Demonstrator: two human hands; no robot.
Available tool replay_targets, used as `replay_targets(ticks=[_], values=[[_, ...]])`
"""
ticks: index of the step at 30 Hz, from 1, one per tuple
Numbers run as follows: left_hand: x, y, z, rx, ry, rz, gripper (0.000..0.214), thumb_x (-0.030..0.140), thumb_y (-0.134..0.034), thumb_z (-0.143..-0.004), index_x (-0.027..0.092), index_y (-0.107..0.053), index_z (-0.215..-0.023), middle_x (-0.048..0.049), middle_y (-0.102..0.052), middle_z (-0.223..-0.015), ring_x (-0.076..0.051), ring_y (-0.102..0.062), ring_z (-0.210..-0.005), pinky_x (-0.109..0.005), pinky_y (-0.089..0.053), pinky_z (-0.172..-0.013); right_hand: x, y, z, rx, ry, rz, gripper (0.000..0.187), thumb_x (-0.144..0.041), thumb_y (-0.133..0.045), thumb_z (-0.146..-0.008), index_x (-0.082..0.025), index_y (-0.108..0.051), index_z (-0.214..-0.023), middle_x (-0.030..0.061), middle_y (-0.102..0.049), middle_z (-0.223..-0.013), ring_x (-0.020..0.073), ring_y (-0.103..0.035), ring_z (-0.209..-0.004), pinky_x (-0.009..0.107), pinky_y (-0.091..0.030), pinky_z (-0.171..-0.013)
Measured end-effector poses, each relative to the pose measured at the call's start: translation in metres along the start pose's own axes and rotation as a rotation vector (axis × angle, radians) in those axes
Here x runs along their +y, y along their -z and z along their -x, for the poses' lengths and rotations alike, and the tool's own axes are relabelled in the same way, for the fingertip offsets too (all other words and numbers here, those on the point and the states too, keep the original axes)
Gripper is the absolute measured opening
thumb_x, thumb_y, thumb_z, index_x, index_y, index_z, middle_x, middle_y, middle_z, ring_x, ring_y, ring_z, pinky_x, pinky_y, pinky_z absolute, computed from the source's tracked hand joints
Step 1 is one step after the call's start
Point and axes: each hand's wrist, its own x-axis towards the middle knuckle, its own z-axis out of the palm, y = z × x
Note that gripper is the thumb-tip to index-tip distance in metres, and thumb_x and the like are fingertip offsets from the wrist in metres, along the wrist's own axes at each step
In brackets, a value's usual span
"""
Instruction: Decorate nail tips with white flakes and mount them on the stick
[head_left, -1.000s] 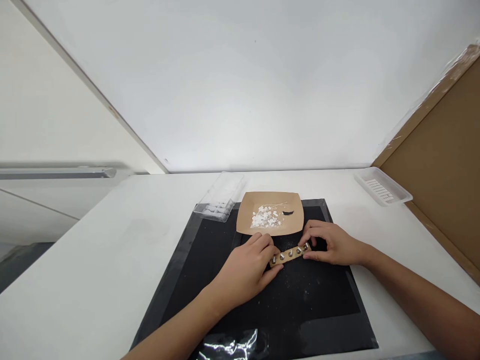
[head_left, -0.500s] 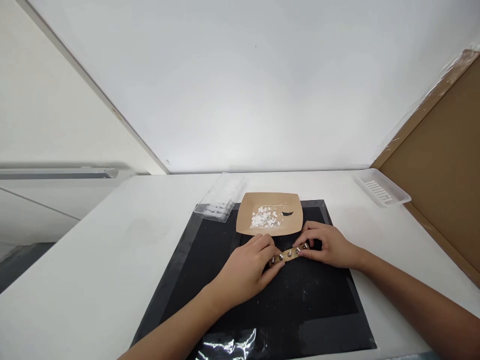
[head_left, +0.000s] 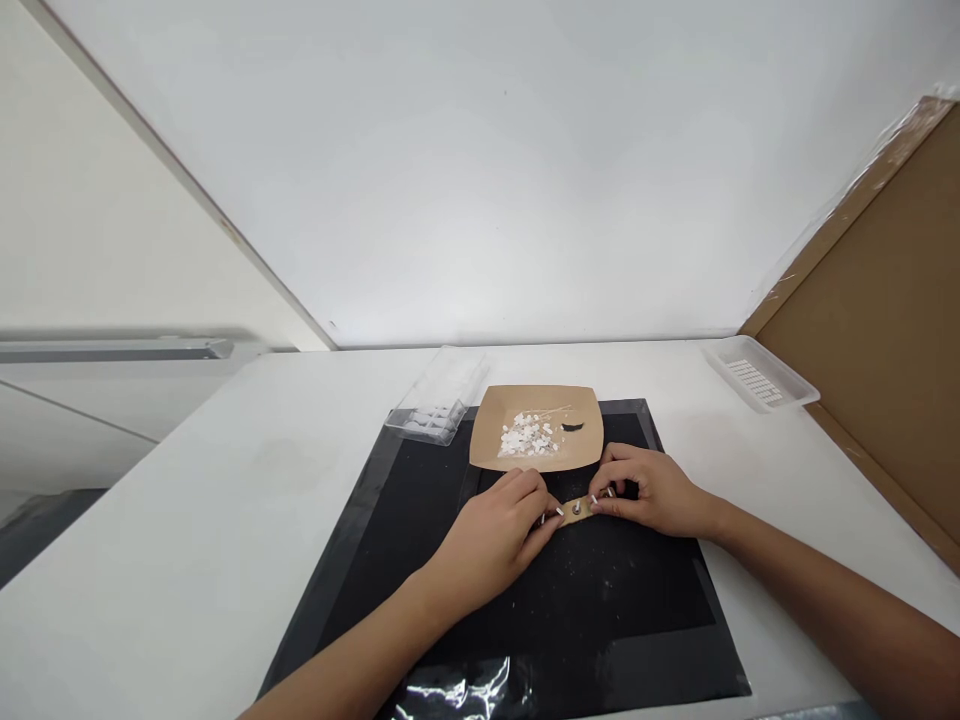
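A studded brown strip [head_left: 577,508] is held on the black mat [head_left: 420,560], toward its far edge, long axis left to right. Its left end is pinched by the left hand [head_left: 491,535], its right end by the right hand [head_left: 652,490], both equally near.

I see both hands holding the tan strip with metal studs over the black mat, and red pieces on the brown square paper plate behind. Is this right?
Not quite: the head view shows the pieces on the brown square paper plate are white, not red. The left hand and right hand do hold the tan studded strip over the black mat.
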Motion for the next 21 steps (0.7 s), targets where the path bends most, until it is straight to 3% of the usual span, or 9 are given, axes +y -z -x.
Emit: replay_targets(ticks=[9,14,21], values=[[-0.001,-0.001,0.0,0.008,-0.008,-0.008,0.014,0.025,-0.057,-0.107,0.021,-0.069,-0.102,-0.0044,-0.07,-0.101,-0.019,-0.069,-0.093,-0.03,-0.055,-0.078,-0.001,-0.001,0.001,0.024,0.042,0.063,0.01,-0.035,-0.078,-0.094,-0.028,-0.077,-0.101,0.0003,-0.068,-0.099,0.0132,-0.065,-0.077,0.025,-0.05,-0.068],[-0.001,-0.001,0.001,0.016,-0.012,-0.005,0.014,0.024,-0.057,-0.107,0.021,-0.069,-0.101,-0.0038,-0.07,-0.1,-0.019,-0.069,-0.091,-0.029,-0.055,-0.077,-0.015,-0.005,0.002,0.203,0.148,0.315,0.029,-0.039,-0.08,-0.088,-0.027,-0.073,-0.114,0.0044,-0.07,-0.105,0.0204,-0.067,-0.09,0.031,-0.049,-0.072],[-0.002,-0.003,0.002,0.029,-0.01,0.0,0.015,0.027,-0.057,-0.107,0.021,-0.068,-0.1,-0.0026,-0.068,-0.099,-0.016,-0.07,-0.084,-0.026,-0.055,-0.071,-0.023,-0.026,0.001,0.323,0.233,0.349,0.021,-0.044,-0.072,-0.1,-0.026,-0.075,-0.111,0.0087,-0.071,-0.105,0.0224,-0.066,-0.09,0.037,-0.053,-0.078]])
